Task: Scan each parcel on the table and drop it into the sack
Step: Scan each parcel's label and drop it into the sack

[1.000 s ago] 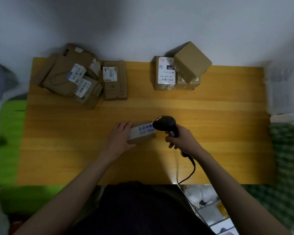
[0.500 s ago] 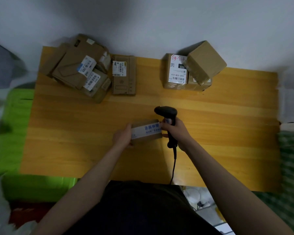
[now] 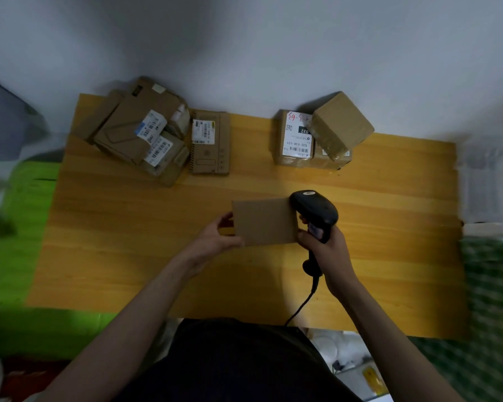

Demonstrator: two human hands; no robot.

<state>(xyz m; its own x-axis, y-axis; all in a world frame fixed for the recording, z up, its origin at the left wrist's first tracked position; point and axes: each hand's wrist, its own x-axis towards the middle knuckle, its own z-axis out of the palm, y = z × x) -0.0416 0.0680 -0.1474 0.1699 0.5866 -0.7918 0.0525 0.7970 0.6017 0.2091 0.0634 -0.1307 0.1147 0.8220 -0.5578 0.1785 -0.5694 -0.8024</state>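
On the yellow wooden table (image 3: 128, 242), the left hand (image 3: 212, 242) grips a small plain brown cardboard parcel (image 3: 264, 221) mid-table; the right hand (image 3: 328, 250) clasps the black handheld scanner (image 3: 314, 210). Best turn its label toward the scanner.

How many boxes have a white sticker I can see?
4. Two in the left pile, one flat box beside that pile, and one on the right. The box in the left hand shows none; others may be hidden.
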